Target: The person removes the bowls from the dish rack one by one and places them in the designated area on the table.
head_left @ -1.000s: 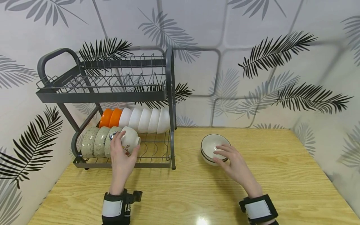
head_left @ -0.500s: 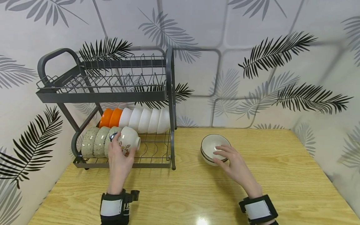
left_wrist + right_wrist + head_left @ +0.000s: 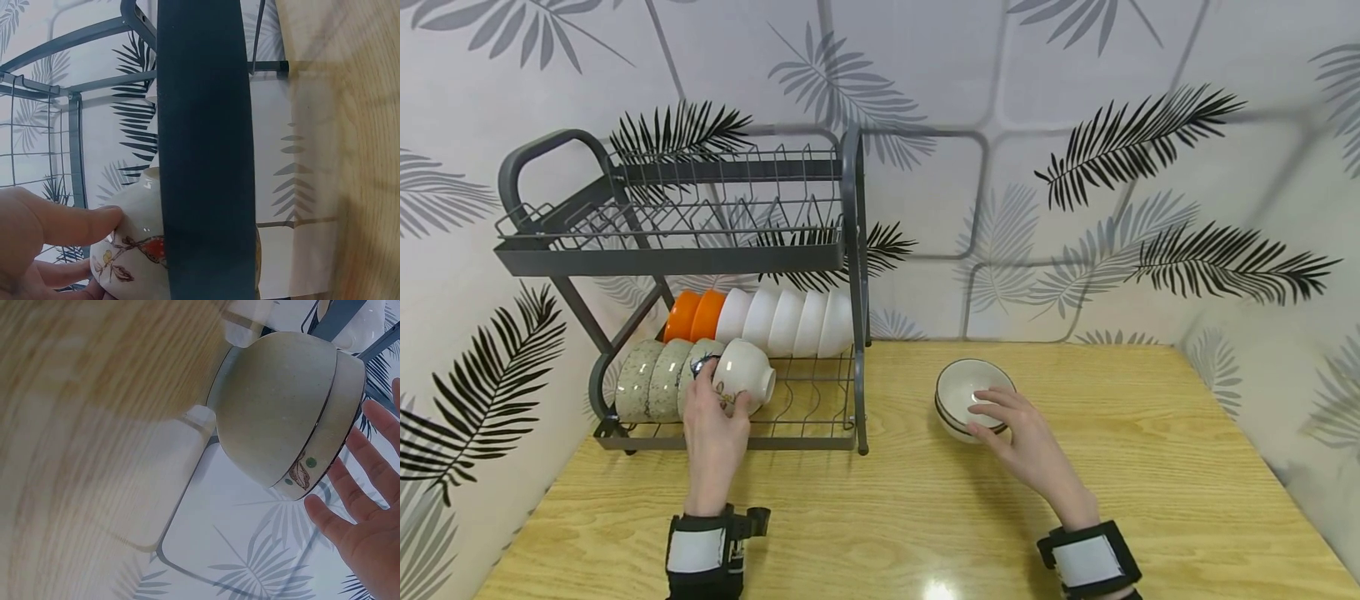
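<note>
Palm-leaf wallpaper in grey and black fills the upper half of the head view, and below it a pale wooden table runs across the whole lower frame. At left of the frame stands a dark grey two-tier dish rack, its upper tier holding only bare wire dividers. On the lower tier, a back row leans on edge: two orange bowls at the left, then a run of white bowls touching one another. In front of them sit three speckled bowls, also on edge.

Just right of those, the left hand grasps a cream bowl with a painted bird, which lies on its side on the rack's lower wires, mouth turned toward the left of the frame. The left wrist view shows the thumb pressed on the bowl's wall and fingers curled under it (a dark rack bar crosses the middle of that view and hides the rest).

At centre frame, a dark-rimmed bowl stands upright on the table, well apart from the rack. The right hand reaches over its near rim with fingers straight and spread, fingertips at the rim; it does not grasp the bowl.
</note>
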`<state>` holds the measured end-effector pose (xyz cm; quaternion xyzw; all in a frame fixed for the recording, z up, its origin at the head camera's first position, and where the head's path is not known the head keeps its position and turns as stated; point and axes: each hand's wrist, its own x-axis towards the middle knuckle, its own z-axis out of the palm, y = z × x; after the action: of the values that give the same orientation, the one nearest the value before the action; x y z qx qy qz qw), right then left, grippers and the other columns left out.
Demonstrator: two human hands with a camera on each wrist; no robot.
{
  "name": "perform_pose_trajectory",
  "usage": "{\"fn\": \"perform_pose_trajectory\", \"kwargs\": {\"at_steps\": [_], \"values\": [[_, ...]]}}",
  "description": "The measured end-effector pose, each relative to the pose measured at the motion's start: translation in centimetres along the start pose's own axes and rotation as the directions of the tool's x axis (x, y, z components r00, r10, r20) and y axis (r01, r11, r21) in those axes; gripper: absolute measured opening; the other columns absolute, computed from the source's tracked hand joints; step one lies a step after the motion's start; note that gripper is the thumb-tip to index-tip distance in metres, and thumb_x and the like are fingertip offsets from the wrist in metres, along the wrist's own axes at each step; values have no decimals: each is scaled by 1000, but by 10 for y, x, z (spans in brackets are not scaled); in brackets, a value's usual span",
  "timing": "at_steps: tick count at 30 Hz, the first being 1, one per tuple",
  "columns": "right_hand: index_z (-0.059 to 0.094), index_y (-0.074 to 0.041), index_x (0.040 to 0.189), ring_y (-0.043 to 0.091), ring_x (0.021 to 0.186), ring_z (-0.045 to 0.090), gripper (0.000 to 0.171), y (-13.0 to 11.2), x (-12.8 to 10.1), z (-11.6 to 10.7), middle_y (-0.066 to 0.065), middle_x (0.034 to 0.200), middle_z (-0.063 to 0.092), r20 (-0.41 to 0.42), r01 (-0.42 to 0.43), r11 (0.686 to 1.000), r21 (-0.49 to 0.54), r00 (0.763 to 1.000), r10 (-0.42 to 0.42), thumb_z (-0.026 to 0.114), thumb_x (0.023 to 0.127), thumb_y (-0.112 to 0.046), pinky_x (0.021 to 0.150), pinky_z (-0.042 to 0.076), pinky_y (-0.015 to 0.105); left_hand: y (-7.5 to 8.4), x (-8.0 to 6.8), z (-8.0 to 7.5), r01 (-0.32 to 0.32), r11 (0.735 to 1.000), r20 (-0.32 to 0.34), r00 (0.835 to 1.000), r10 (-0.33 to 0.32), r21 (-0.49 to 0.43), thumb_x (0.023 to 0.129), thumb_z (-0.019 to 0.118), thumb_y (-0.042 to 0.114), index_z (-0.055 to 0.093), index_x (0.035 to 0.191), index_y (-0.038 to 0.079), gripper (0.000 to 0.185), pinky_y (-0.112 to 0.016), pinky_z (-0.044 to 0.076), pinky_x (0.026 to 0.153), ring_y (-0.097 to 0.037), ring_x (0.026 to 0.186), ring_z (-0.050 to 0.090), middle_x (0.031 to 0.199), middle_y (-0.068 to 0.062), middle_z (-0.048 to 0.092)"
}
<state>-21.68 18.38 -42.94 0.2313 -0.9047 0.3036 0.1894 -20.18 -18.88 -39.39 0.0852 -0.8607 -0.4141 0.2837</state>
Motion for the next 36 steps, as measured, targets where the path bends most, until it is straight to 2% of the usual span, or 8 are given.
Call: {"fn": "perform_pose_trajectory", "kwargs": {"at_steps": [2, 9, 19, 23, 27, 29, 31, 36], "values": [[75, 1, 110, 44, 125, 59, 25, 0, 0, 0, 22, 125, 69, -3, 4, 1000, 1, 1000, -4, 76, 89, -12, 109, 42, 64, -1, 1, 0, 4, 1000, -4, 1000, -4, 4, 93, 66, 0, 42, 144, -11, 57, -60, 43, 92, -47, 105, 52, 125, -36, 52], [75, 1, 110, 44, 125, 59, 25, 0, 0, -1, 21, 125, 69, -4, 3, 1000, -4, 1000, -3, 76, 89, -12, 108, 44, 63, -5, 2, 1, 24, 999, -17, 1000, -24, -31, 93, 69, 3, 46, 137, -15, 53, -59, 43, 98, -48, 113, 53, 131, -37, 54], [74, 1, 111, 44, 125, 59, 26, 1, 0, -1, 21, 126, 69, 0, 2, 1000, 6, 1000, -2, 76, 89, -12, 107, 45, 63, -9, 3, 2, 84, 992, 28, 996, -82, -92, 96, 67, 8, 48, 129, -15, 45, -49, 47, 88, -45, 108, 61, 119, -36, 61], [74, 0, 111, 43, 126, 58, 26, 0, 0, -1, 21, 127, 68, 4, -8, 1000, 10, 1000, 8, 75, 89, -13, 106, 46, 62, -13, 3, 5, 100, 986, 21, 995, -98, -134, 96, 67, 8, 49, 128, -13, 43, -29, 46, 78, -41, 104, 63, 116, -35, 65], [74, 0, 111, 43, 126, 58, 26, 0, 0, -1, 21, 127, 68, 7, -12, 1000, 9, 1000, 12, 75, 89, -14, 106, 46, 62, -16, 3, 9, 96, 977, -6, 995, -99, -190, 95, 67, 4, 50, 125, -14, 39, -12, 41, 66, -16, 85, 64, 112, -34, 67], [74, 0, 111, 43, 126, 58, 26, 0, 0, -2, 21, 127, 68, 8, -12, 1000, 7, 1000, 12, 75, 89, -14, 107, 46, 62, -16, 3, 10, 107, 965, -5, 994, -112, -240, 95, 66, 2, 50, 124, -14, 37, -9, 42, 64, 0, 81, 57, 111, -34, 67], [74, 1, 111, 43, 126, 58, 26, 0, 0, -1, 21, 127, 68, 8, -10, 1000, 6, 1000, 10, 75, 89, -14, 108, 44, 63, -15, 4, 10, 140, 940, 19, 990, -141, -312, 96, 64, 1, 48, 126, -14, 37, -7, 45, 64, 9, 78, 53, 114, -34, 66], [74, 1, 111, 44, 126, 58, 26, -1, 0, -2, 21, 127, 68, 7, -12, 1000, 8, 1000, 12, 75, 89, -13, 110, 41, 64, -10, 4, 10, 234, 852, 83, 972, -221, -468, 99, 60, 3, 43, 133, -13, 42, -7, 50, 69, 10, 84, 56, 127, -37, 59]]}}
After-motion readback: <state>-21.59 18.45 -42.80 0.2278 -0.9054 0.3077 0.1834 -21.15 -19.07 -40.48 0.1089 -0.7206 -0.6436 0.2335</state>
